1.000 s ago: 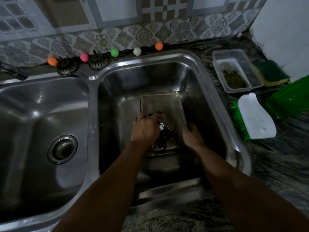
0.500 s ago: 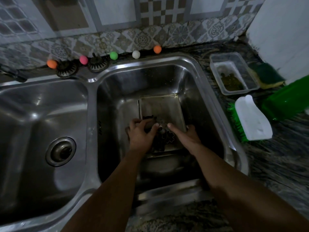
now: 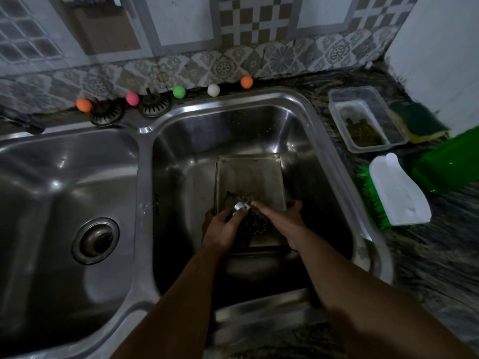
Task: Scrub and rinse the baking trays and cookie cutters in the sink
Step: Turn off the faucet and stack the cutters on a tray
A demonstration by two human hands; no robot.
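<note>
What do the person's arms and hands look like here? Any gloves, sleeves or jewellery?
Both forearms are bare as far as the picture reaches, with no sleeves in sight. The left hand and the right hand wear no gloves. I can make out no watch, bracelet or ring, though the light is dim and parts of the fingers are hidden.
</note>
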